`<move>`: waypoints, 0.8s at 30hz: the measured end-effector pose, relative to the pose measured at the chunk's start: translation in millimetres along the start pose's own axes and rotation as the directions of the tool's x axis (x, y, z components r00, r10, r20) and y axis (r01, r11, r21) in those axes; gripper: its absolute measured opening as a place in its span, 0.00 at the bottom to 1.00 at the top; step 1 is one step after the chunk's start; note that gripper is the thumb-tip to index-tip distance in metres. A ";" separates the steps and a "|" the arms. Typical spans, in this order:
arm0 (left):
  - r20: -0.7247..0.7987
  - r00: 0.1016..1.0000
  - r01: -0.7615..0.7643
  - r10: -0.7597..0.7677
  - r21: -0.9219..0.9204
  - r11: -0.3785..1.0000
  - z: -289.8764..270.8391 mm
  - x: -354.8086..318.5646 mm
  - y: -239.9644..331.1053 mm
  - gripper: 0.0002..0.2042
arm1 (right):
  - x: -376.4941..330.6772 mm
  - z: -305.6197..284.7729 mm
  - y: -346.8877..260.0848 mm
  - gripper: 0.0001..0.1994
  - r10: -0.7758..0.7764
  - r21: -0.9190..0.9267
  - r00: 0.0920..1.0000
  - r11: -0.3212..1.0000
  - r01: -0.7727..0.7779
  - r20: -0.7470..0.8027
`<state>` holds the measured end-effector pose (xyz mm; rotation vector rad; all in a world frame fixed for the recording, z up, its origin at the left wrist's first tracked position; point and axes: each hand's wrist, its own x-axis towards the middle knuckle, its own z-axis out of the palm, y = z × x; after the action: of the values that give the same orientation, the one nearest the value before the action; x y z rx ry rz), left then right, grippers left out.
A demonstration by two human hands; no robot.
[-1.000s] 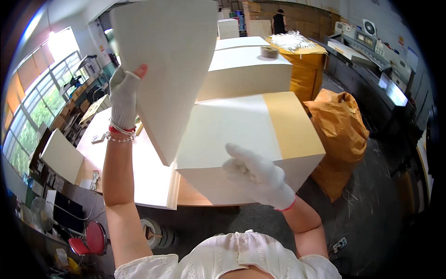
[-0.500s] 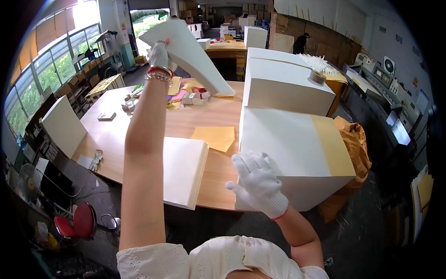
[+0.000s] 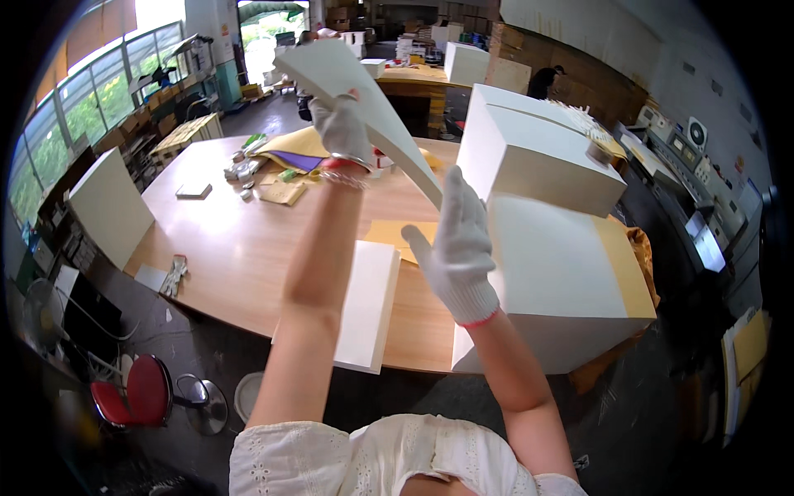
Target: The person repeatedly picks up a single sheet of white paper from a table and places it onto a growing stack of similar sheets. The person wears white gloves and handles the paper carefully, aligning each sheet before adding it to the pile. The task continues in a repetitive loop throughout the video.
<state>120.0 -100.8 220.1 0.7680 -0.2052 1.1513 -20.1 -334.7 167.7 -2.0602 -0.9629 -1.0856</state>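
My left hand (image 3: 342,131), in a white knit glove, is raised over the table and grips a thick sheaf of white paper (image 3: 385,132) by its left side. The sheaf hangs tilted, its lower end down to the right. By that lower end my gloved right hand (image 3: 456,248) is held up, fingers stretched and thumb apart; whether it touches the paper I cannot tell. Below my hands a lower white paper stack (image 3: 366,310) lies at the table's near edge, with a yellow sheet (image 3: 405,234) behind it. To the right stands a tall white paper stack (image 3: 550,252) with a yellowish strip.
Another tall stack (image 3: 546,153) carries a tape roll (image 3: 600,153). On the wooden table (image 3: 223,248) lie a spare glove (image 3: 174,275), a small white block (image 3: 193,191) and coloured papers (image 3: 294,153). A white stack (image 3: 112,211) stands far left; a red chair (image 3: 149,390) is below.
My left hand has moved right with the sheaf. My right hand has risen from beside the tall stack toward the sheaf's lower end. The view has shifted slightly.
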 end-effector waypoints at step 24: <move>-0.083 0.879 0.262 -0.469 0.907 0.331 -291.3 -215.8 113.0 0.14 | -272.5 193.5 23.9 0.20 0.413 0.360 0.315 -0.035 -0.932 0.855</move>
<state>-137.0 -53.3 -55.4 1.8208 0.5010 0.6476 -28.8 -283.9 -163.4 -1.4426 -0.2449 0.6246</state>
